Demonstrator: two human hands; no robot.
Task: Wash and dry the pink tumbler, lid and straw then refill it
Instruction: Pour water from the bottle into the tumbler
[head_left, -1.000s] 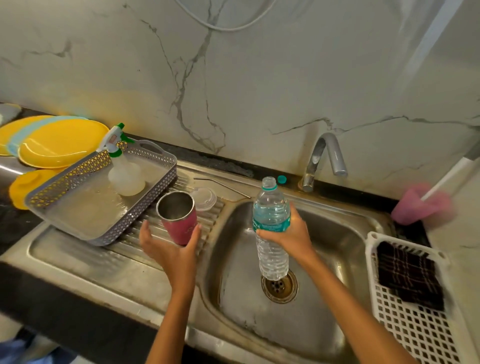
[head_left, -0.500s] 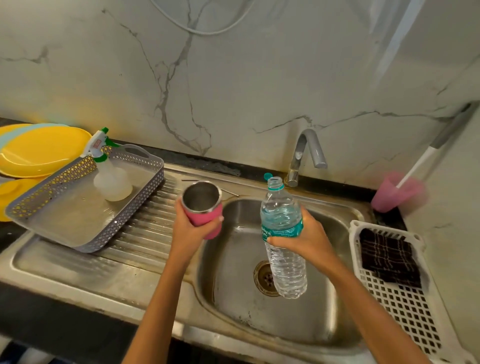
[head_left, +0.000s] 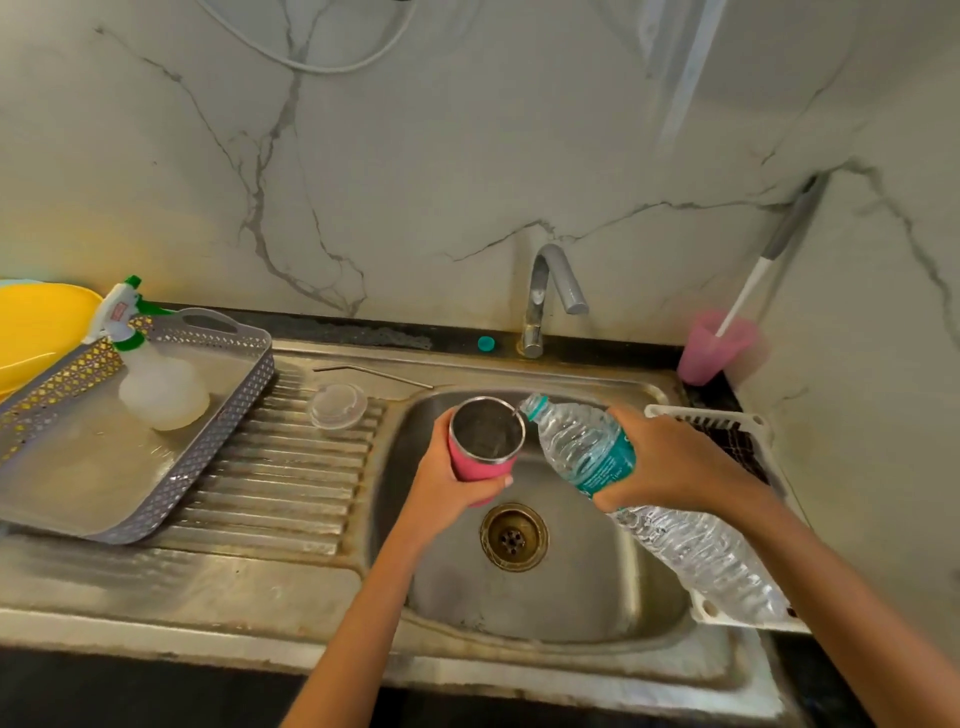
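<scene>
- The refill is under way: the left hand (head_left: 441, 486) grips the pink tumbler (head_left: 485, 449) over the sink (head_left: 571, 587).
- The right hand (head_left: 670, 462) grips the tilted water bottle (head_left: 587, 449), mouth at the rim.
- Next, likely the lid (head_left: 337, 405) and straw (head_left: 371, 374), both lying on the drainboard.

One pink tumbler (head_left: 480, 460), one clear lid (head_left: 337, 406) and one metal straw (head_left: 371, 374). One water bottle (head_left: 649, 499), and one teal bottle cap (head_left: 486, 342) lying apart from it. Two hands: one left hand (head_left: 447, 488), one right hand (head_left: 675, 462). One tap (head_left: 550, 296), one sink (head_left: 587, 613) with a single drain (head_left: 513, 538). One grey tray (head_left: 171, 483), one spray bottle (head_left: 150, 374), one white basket (head_left: 727, 421), one pink cup (head_left: 714, 348) holding one brush (head_left: 758, 275). The yellow plates (head_left: 41, 322) number at least one; more cannot be counted.
</scene>
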